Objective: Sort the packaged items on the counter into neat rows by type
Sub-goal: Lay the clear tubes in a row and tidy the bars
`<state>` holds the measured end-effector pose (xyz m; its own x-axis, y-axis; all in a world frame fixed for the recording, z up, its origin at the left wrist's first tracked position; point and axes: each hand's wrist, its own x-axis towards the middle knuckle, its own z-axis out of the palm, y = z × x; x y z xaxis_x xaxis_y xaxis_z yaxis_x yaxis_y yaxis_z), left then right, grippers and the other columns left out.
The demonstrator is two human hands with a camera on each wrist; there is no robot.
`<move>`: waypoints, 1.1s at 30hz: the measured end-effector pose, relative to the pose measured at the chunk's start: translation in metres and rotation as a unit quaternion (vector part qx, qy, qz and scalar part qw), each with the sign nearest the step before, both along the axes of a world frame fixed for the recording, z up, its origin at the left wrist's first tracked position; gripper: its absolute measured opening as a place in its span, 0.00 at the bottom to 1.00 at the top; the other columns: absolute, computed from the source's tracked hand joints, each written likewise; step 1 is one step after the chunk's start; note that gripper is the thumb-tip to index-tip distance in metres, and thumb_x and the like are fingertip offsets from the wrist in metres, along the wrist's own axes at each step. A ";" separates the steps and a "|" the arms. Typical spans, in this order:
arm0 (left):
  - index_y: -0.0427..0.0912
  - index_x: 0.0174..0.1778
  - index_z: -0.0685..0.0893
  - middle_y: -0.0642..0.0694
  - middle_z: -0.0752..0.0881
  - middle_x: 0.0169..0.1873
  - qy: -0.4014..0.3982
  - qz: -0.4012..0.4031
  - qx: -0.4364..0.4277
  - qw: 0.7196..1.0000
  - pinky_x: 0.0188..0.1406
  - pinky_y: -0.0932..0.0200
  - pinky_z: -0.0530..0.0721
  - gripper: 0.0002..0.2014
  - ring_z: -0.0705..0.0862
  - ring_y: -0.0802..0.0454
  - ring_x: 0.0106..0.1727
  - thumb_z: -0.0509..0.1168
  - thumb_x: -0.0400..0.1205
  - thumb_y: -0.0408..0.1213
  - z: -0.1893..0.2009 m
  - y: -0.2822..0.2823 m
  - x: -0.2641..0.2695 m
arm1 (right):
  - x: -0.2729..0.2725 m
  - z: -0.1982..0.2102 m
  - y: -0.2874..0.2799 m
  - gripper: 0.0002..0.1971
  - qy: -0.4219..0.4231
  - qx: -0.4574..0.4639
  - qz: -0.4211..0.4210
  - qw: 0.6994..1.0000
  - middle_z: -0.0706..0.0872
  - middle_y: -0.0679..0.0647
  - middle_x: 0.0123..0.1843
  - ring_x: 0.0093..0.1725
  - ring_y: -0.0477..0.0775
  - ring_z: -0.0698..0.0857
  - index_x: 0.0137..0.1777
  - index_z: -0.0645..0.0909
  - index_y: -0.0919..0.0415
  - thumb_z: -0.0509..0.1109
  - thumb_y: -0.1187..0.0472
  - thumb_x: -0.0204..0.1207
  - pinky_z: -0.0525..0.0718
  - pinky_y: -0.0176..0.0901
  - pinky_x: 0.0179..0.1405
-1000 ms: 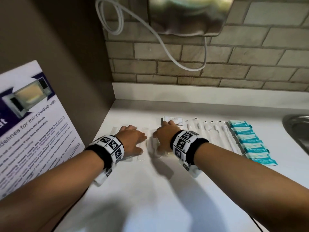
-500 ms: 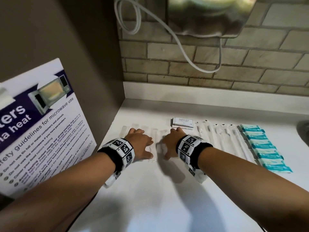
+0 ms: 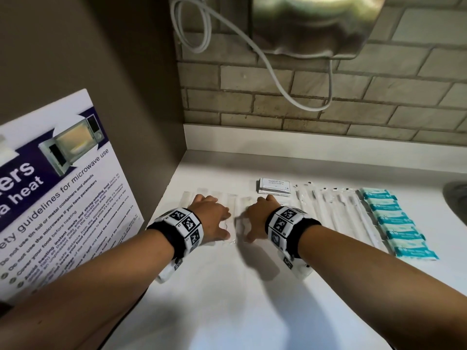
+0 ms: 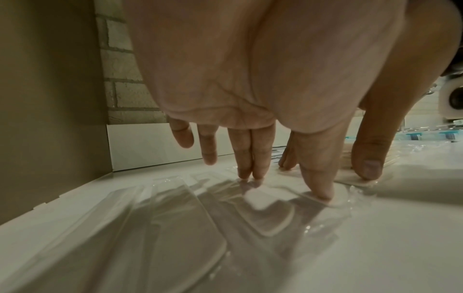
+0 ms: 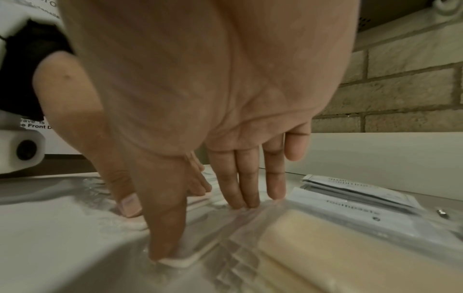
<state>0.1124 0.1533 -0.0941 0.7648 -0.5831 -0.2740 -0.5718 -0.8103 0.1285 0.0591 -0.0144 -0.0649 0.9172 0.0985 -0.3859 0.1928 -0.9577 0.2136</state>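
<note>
Microwave safety poster point(image 3: 58, 188) leaning left, white cable point(image 3: 252, 54) looping — perhaps from the steel appliance point(image 3: 316, 24), brick wall point(image 3: 328, 102)

I'm looking down on a white counter point(image 3: 252, 299) tucked into a corner: beige brick wall point(image 3: 328, 102) behind, plain brown side panel point(image 3: 106, 72) on my left carrying a microwave poster point(image 3: 58, 188). A steel dispenser point(image 3: 316, 24) hangs overhead, white cable point(image 3: 278, 79) looping below.

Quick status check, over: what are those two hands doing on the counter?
Left hand and right hand open, fingers pressing clear packets flat. Teal packs already rowed. Nothing blocking.
</note>
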 end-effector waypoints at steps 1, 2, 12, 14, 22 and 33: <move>0.56 0.76 0.73 0.51 0.73 0.77 0.002 0.003 0.002 1.000 0.78 0.47 0.62 0.38 0.55 0.45 0.82 0.66 0.70 0.64 -0.001 0.000 0.001 | 0.000 0.000 0.000 0.31 -0.001 0.000 0.000 1.000 0.86 0.53 0.58 0.64 0.58 0.75 0.66 0.80 0.54 0.70 0.35 0.68 0.63 0.51 0.65; 0.57 0.76 0.73 0.50 0.72 0.77 0.004 0.005 0.004 1.000 0.78 0.46 0.62 0.38 0.55 0.45 0.82 0.66 0.69 0.65 -0.002 0.000 0.002 | -0.001 0.000 0.000 0.31 -0.001 0.000 0.000 1.000 0.86 0.53 0.59 0.65 0.58 0.75 0.67 0.80 0.54 0.70 0.35 0.68 0.63 0.52 0.66; 0.57 0.74 0.74 0.51 0.78 0.72 -0.013 -0.007 0.004 1.000 0.76 0.45 0.63 0.34 0.63 0.43 0.79 0.64 0.71 0.65 0.008 0.002 0.006 | -0.001 0.008 0.004 0.28 -0.027 -0.001 0.002 1.000 0.86 0.53 0.58 0.65 0.57 0.76 0.63 0.81 0.55 0.71 0.38 0.68 0.63 0.52 0.69; 0.54 0.72 0.76 0.51 0.81 0.68 -0.044 -0.010 0.002 0.999 0.74 0.47 0.63 0.28 0.68 0.45 0.76 0.64 0.76 0.59 0.020 0.007 0.009 | 0.001 0.011 0.008 0.27 -0.041 0.004 0.005 0.999 0.86 0.53 0.58 0.65 0.57 0.76 0.63 0.81 0.54 0.71 0.40 0.68 0.63 0.53 0.69; 0.48 0.57 0.79 0.46 0.83 0.62 -0.056 0.037 0.078 0.995 0.66 0.47 0.69 0.11 0.75 0.42 0.69 0.60 0.81 0.45 0.028 0.036 0.020 | 0.006 0.003 0.045 0.27 -0.065 0.049 0.037 0.996 0.83 0.53 0.65 0.69 0.58 0.73 0.70 0.76 0.55 0.63 0.41 0.76 0.65 0.53 0.67; 0.50 0.78 0.69 0.47 0.71 0.78 -0.020 0.033 0.102 0.994 0.77 0.44 0.62 0.27 0.64 0.42 0.81 0.59 0.82 0.53 0.016 0.047 0.017 | 0.006 -0.010 0.074 0.23 -0.056 0.044 0.034 0.997 0.84 0.54 0.59 0.65 0.60 0.75 0.62 0.79 0.56 0.53 0.45 0.76 0.65 0.56 0.67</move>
<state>0.1297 0.2004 -0.0786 0.8126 -0.4666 -0.3492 -0.5174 -0.8534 -0.0636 0.0653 0.0593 -0.0754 0.9440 0.1912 -0.2688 0.2381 -0.9589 0.1541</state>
